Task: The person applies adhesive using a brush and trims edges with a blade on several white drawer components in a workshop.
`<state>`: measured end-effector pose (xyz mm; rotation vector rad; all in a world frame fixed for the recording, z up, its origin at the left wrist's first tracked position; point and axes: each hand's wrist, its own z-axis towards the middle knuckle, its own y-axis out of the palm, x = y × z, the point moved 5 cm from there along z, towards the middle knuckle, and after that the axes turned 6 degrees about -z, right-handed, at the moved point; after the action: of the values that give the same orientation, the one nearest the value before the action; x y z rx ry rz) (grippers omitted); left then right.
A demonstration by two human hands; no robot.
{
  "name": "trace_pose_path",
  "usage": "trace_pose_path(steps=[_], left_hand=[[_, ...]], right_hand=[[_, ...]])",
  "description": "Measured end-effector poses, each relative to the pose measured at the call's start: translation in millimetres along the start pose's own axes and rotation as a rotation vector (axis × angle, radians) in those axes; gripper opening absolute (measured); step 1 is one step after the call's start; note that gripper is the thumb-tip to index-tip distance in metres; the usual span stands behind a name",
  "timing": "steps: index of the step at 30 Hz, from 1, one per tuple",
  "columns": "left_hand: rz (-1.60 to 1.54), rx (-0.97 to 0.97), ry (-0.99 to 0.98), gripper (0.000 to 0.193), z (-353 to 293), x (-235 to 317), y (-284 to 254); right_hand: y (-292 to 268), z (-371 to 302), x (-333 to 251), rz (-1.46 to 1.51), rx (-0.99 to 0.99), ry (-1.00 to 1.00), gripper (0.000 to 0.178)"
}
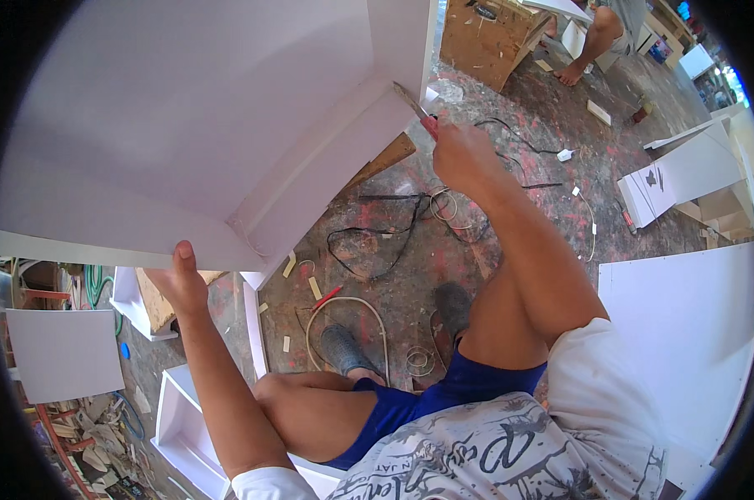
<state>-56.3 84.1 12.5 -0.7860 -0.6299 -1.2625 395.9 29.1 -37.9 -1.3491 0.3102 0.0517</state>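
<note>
A large white open cabinet box [202,108] fills the upper left, tilted, with its inside facing me. My left hand [181,283] holds its near rim, the thumb on top and the fingers mostly hidden behind the edge. My right hand [468,162] is closed round the handle of a red-handled tool with a narrow metal blade [410,101]. The blade's tip touches or nearly touches the inner corner at the box's right end. Strips or seams run along the inside joints. Part of a wooden support [385,162] shows under the box's right side.
Black cords [377,229] and a pale cable loop [385,325] lie on the stained floor by my feet. White panels [677,333] stand at right; a white drawer-like box [189,425] is at lower left. Another person's leg [598,42] shows beside a wooden box [485,42].
</note>
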Motion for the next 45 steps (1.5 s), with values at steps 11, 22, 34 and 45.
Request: trace_pose_path(steps=[11,22,34,45], left_hand=[[0.09,-0.065,0.015,0.085,4.9,17.3,0.9],[0.059,-0.102,0.012,0.06,3.1,31.0,5.8],[0.019,0.44,0.829,0.057,9.7,146.9,23.2],[-0.403,-1.017,-0.612,0.047,-165.4,48.6,416.6]], right_hand=[[-0.9,0.6,-20.8,0.074,0.013,0.025,0.022],[-12.1,9.4,10.8,0.073,0.047,-0.021,0.019],[-29.8,-99.4,133.9,0.597,-0.705,0.033,0.032],[92.9,-139.4,164.1,1.643,-0.616,0.152,0.041]])
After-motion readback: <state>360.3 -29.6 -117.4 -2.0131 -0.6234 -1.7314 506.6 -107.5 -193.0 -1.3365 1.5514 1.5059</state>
